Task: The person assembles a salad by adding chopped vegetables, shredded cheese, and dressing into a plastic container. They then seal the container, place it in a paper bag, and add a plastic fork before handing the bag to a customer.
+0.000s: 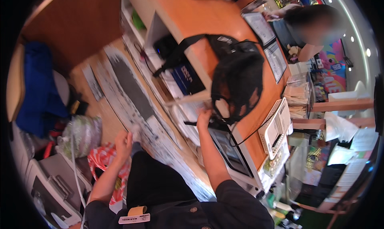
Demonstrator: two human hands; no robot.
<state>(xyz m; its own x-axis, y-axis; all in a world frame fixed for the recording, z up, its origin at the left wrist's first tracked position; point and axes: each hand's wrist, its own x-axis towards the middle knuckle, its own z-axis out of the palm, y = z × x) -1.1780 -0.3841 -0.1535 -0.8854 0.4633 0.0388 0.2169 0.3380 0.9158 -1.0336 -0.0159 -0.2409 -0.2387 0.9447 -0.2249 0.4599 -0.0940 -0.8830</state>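
Observation:
My right hand point(204, 116) reaches to the counter's edge, its fingers closed at the lower left side of a black mesh backpack point(239, 79). The exact spot it grips is partly hidden. The backpack rests on the orange counter point(179, 9), and one wide strap point(182, 49) hangs over the edge toward the shelves. My left hand point(124, 144) hangs low over the floor with curled fingers, and nothing shows in it. Close beside that hand lies a red and white plastic bag point(105, 159).
Open shelves under the counter hold a dark blue box point(188, 79). A white basket point(274, 129) and menu-like sheets point(275, 61) lie on top. Another person point(298, 31) stands across the counter. At left are a blue cloth point(42, 89), clear bags point(82, 135) and a grey machine point(54, 189).

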